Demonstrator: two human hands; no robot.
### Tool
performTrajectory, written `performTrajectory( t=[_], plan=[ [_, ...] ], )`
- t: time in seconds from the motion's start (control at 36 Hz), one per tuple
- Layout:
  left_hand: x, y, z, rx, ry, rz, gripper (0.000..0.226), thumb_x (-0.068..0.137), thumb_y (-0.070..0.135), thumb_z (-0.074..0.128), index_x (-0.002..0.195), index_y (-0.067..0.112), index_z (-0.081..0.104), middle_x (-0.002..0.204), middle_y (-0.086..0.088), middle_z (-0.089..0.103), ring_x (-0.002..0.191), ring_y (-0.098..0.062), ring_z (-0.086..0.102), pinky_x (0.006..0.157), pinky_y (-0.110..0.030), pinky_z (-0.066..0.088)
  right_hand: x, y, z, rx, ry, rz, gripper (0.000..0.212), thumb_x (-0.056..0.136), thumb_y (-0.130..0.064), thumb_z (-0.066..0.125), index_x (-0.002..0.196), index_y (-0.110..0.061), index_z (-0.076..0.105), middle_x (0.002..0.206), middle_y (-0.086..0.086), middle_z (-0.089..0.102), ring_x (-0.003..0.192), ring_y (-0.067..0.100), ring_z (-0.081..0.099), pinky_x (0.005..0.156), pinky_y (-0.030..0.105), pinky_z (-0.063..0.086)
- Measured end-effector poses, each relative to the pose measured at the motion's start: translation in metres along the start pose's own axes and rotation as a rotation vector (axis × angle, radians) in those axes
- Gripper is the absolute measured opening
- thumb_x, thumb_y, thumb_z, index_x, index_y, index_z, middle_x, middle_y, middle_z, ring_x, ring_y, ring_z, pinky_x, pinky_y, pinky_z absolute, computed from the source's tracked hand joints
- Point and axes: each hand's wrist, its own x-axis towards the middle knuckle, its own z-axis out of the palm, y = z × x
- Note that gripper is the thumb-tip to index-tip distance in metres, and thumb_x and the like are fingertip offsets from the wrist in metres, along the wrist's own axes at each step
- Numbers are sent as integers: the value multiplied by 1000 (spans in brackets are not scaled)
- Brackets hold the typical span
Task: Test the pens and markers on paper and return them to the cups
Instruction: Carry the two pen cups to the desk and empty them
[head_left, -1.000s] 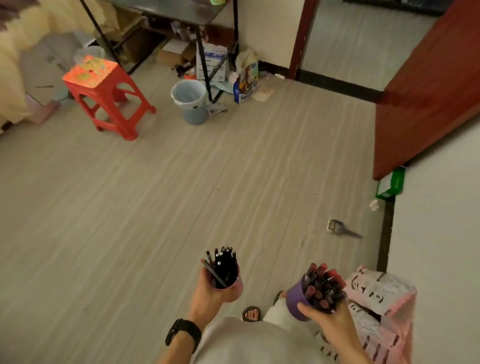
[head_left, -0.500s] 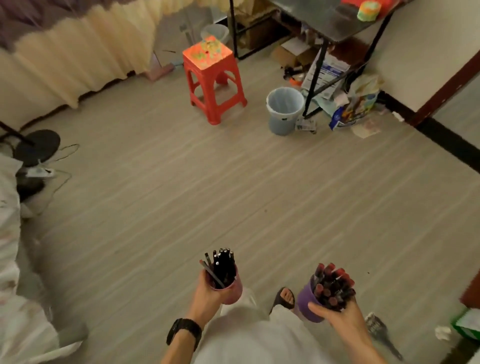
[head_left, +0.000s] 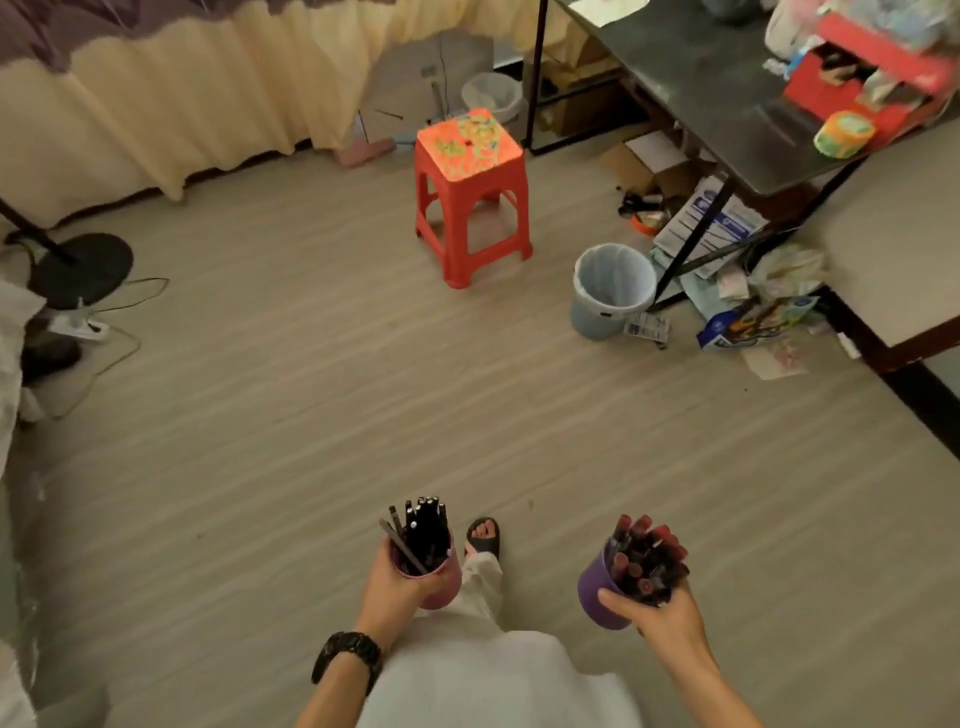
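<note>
Pink plastic cup (head_left: 442, 586) packed with upright black pens (head_left: 427, 530) sits in the left hand (head_left: 396, 586), whose fingers curl round its wall; a black wristwatch (head_left: 347, 656) circles that wrist; the right hand (head_left: 661, 618) grips a purple plastic cup (head_left: 596, 592), thumb lying across its side, and red-capped markers (head_left: 645, 556) fill it; both cups are held low in front of the body, well apart, above the grey wood-grain floor (head_left: 311, 415); a foot in a dark sandal (head_left: 483, 538) shows between them; farther off stand a red plastic stool (head_left: 470, 193) and a pale blue waste bin (head_left: 611, 291); the bin is just beside a leg of the dark-topped counter (head_left: 701, 93) at the upper right, which carries a red box (head_left: 872, 78).
</note>
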Motion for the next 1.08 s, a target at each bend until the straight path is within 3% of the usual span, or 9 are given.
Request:
performTrajectory(
  t=[0.08,0.19,0.31,0.42,0.56,0.61,0.72,0.86,1.08],
  plan=[
    [37,50,-2,25,-32,33,77,54,24,95,118,32,52,108,17,66,96,6,60,74,-14,47,18,-32,12,16,27,10,103,45,3,100,136,-8,54,118,14,72,113,32,66,104,49,49],
    [92,119,-4,96,-81,90,77,69,14,90,132,25,46,112,17,61,102,-5,61,80,-22,48,44,-75,31,37,50,15,100,47,4,99,135,-7,54,114,14,73,108,33,67,96,46,53],
    [131,174,3,93,-73,130,74,59,28,89,122,30,49,112,18,63,104,-1,61,80,-23,50,63,-112,45,102,83,22,104,48,10,97,139,-10,51,122,13,70,115,32,65,106,51,48],
    [171,217,15,80,-106,145,61,70,11,89,110,39,52,107,21,65,93,11,63,66,-12,51,98,-157,58,183,80,28,107,51,15,94,144,-11,48,124,13,68,116,30,64,107,51,48],
    [207,249,31,62,-89,84,78,60,22,91,123,35,47,112,21,62,102,5,58,74,-17,47,148,-211,68,196,94,55,95,54,11,94,139,-5,54,118,19,71,105,31,67,86,36,49],
    [225,264,36,54,-63,51,82,53,26,89,124,32,49,112,17,65,103,-1,62,76,-21,49,174,-238,72,176,87,55,95,54,9,95,138,-5,54,117,19,71,107,34,67,89,39,51],
    [262,296,47,50,-6,2,77,63,9,91,129,20,52,112,8,67,108,-19,64,85,-32,50,228,-299,77,104,27,44,95,53,3,97,136,-10,53,111,11,69,101,28,64,83,37,52],
    [303,356,59,47,34,26,64,70,5,89,121,24,56,111,9,70,104,-8,66,75,-19,51,292,-385,86,-27,-68,3,92,52,-6,100,133,-12,56,117,7,70,103,22,61,89,34,45],
    [371,444,85,33,60,22,64,68,6,91,120,22,59,110,4,72,102,-11,68,74,-22,52,367,-512,101,-88,-147,-104,87,56,-12,100,132,-13,59,117,2,71,110,21,64,89,31,48]
  ],
)
